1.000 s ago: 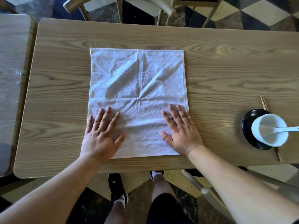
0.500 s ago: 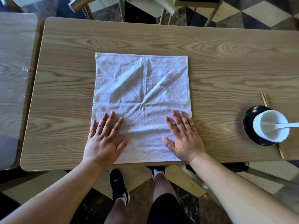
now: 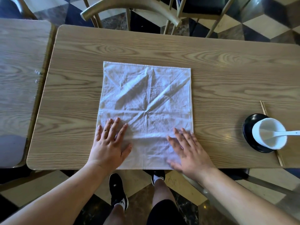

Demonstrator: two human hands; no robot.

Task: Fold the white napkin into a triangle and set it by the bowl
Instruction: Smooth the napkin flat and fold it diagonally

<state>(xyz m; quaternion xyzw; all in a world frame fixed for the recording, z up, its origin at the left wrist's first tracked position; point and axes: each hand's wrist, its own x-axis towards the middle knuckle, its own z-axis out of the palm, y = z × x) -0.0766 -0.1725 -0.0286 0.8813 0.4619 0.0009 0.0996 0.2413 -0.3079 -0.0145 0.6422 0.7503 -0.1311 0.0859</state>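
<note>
Head view: white square cloth napkin (image 3: pixel 146 111) flat at table (image 3: pixel 227 75) centre, unfolded. Left hand (image 3: pixel 110 145) and right hand (image 3: pixel 189 151), fingers spread, grip nothing, likely flattening it. White ceramic bowl (image 3: pixel 269 133) at 3 o'clock.

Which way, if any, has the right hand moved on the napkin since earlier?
Yes: the right hand slid back toward the near edge of the napkin, fingertips now farther from its centre crease.

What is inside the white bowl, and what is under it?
Inside the white bowl lies a white spoon. Under it is a black saucer; the saucer's middle is covered.
</note>
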